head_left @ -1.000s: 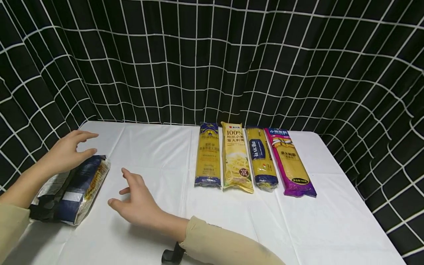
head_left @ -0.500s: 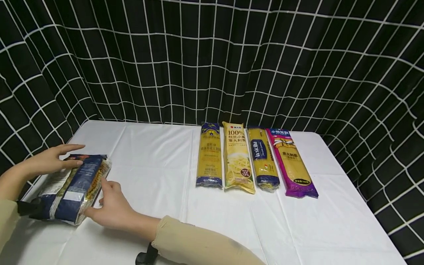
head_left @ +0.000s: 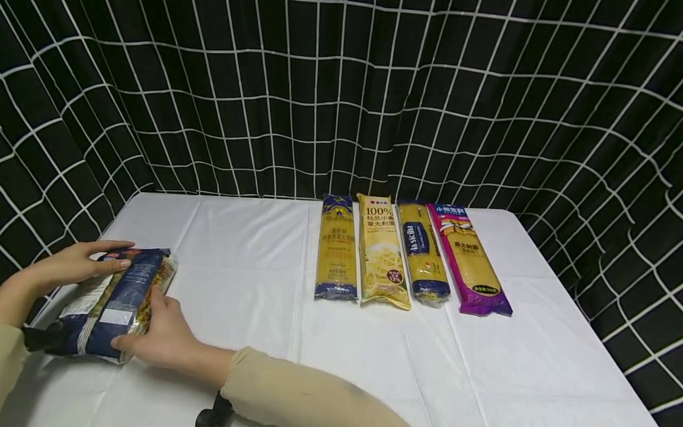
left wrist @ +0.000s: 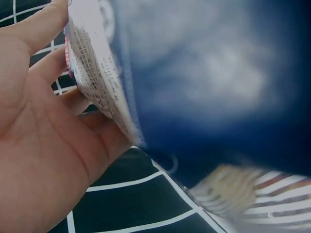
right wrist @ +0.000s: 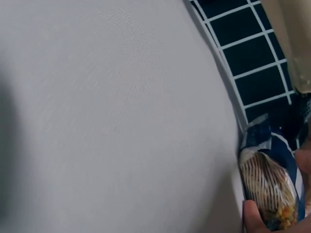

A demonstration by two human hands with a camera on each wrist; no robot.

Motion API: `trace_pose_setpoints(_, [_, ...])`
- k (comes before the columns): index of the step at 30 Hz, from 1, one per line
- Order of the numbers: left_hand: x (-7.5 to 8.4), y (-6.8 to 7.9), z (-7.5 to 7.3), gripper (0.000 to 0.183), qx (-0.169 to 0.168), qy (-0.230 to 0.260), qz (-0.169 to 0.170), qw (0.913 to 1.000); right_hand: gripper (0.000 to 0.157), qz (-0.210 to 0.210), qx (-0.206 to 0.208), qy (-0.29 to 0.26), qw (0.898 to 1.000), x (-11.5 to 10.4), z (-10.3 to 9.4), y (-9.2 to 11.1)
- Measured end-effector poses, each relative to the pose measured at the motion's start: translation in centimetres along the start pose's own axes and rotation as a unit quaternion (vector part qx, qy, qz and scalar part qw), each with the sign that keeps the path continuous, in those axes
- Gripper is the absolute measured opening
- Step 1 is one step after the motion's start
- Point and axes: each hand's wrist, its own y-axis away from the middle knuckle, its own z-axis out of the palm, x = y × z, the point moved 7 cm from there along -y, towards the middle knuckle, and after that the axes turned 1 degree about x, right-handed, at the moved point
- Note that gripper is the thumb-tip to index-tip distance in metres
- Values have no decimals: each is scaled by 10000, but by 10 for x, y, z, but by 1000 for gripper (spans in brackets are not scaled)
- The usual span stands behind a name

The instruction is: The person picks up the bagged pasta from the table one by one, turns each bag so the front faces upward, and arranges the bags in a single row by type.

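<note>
A dark blue bag of pasta (head_left: 101, 341) with a clear window of multicoloured pieces lies at the table's left edge in the head view. My left hand (head_left: 72, 267) grips its far left side, thumb over the top. In the left wrist view, that hand's fingers (left wrist: 51, 65) curl behind the printed edge of the bag (left wrist: 194, 82), which fills much of the picture, blurred. My right hand (head_left: 165, 338) holds the bag's right side, thumb at the near end. The right wrist view catches only a little of this hand, one fingertip (right wrist: 251, 216) beside the bag's striped end (right wrist: 265, 177).
Several spaghetti packs lie side by side on the white table (head_left: 251, 284): a blue-ended one (head_left: 336, 249), a cream-gold one (head_left: 383, 255), a navy-labelled one (head_left: 423, 255) and a purple-edged one (head_left: 471, 261). A black grid-patterned curtain (head_left: 299, 101) stands behind and at both sides.
Both hands were above and beside the bag a second ago. The left came down onto its far left side, and the right moved left to its right side and took hold.
</note>
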Motion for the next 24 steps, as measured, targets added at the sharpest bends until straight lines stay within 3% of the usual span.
trace_pose_setpoints(6, [3, 2, -2, 77, 110, -94, 23, 9999, 98, -101, 30, -57, 9999, 1, 8, 0])
trace_pose_setpoints(12, [9, 2, 0, 76, 141, -121, 75, 9998, 94, -346, 223, -457, 9981, 1, 4, 1])
trace_pose_setpoints(18, [19, 1, 3, 74, 24, 98, 106, 9999, 88, -957, 466, -426, 9934, -2, -17, 2])
trace_pose_setpoints(24, [34, -2, 12, 68, -207, 1034, 519, 9931, 78, -1387, 643, 216, 9880, -8, -50, 5])
